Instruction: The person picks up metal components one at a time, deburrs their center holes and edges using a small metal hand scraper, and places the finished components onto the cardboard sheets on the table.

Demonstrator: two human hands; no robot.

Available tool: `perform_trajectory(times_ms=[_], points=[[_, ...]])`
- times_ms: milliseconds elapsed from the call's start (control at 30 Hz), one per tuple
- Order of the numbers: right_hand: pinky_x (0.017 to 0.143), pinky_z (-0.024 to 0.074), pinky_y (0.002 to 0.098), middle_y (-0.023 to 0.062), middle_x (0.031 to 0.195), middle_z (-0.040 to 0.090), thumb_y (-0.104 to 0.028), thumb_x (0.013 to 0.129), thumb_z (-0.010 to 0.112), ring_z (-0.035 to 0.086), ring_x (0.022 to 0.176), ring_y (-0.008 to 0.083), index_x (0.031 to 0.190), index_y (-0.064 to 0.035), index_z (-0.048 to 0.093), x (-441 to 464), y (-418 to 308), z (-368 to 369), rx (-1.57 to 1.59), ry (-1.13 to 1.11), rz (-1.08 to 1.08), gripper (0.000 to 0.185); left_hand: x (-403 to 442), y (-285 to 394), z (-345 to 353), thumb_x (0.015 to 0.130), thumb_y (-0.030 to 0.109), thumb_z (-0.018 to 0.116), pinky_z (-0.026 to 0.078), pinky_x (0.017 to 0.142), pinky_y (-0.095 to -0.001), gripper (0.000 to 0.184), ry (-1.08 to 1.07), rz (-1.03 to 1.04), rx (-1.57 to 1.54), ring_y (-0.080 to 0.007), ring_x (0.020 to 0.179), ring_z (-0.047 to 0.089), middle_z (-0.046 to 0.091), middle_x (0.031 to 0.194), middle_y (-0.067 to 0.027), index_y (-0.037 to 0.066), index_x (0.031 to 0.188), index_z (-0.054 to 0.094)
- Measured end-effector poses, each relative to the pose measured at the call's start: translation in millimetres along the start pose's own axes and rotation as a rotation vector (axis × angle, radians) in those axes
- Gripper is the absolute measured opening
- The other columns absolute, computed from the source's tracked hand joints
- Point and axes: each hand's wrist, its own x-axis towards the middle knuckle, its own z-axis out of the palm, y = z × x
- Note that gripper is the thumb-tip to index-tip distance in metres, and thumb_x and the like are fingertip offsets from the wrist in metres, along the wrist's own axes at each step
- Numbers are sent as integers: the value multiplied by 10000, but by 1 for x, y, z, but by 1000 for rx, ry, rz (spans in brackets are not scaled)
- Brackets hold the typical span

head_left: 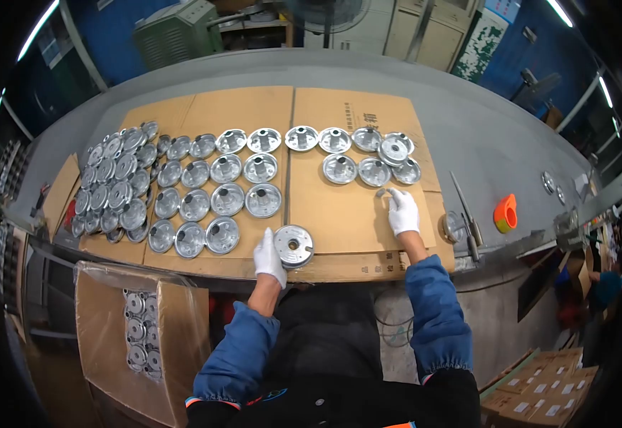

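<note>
My left hand (pixel 269 258), in a white glove, grips the left edge of a round metal casting (pixel 298 238) with a hole in its centre, at the front edge of the cardboard. Over the cardboard to the right is my right hand (pixel 403 214), also gloved. Its fingers are drawn together, with a small greyish bit at their tips that I cannot make out. Rows of round, dish-like metal castings (pixel 261 200) lie on the cardboard ahead of my hands. Near my right hand, one casting (pixel 394 149) rests on top of others.
Castings are heaped at the left (pixel 119 194). An open carton (pixel 182 335) below holds more. To the right lie a file-like tool (pixel 461 196), a metal dish (pixel 454 225) and an orange tape dispenser (pixel 505 213). Flat cardboard (pixel 339 221) covers part of the grey table (pixel 461 150).
</note>
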Motion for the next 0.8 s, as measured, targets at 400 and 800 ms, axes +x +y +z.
perform_trajectory(times_ms=[400, 800], points=[[800, 460, 414, 156, 1010, 554, -158, 815, 590, 554, 953, 345, 990, -96, 577, 18, -12, 11, -243, -272, -30, 186, 4, -16, -11, 946, 394, 473, 435, 664, -303, 434, 108, 46, 176, -116, 706, 500, 561, 764, -31, -10, 844, 596], [779, 477, 418, 174, 916, 636, -183, 866, 554, 602, 879, 359, 930, -52, 596, -13, -39, 15, -81, -316, 15, 151, 5, -37, -16, 943, 410, 436, 450, 717, -362, 517, 113, 292, 475, -262, 745, 612, 648, 778, -182, -65, 881, 630]])
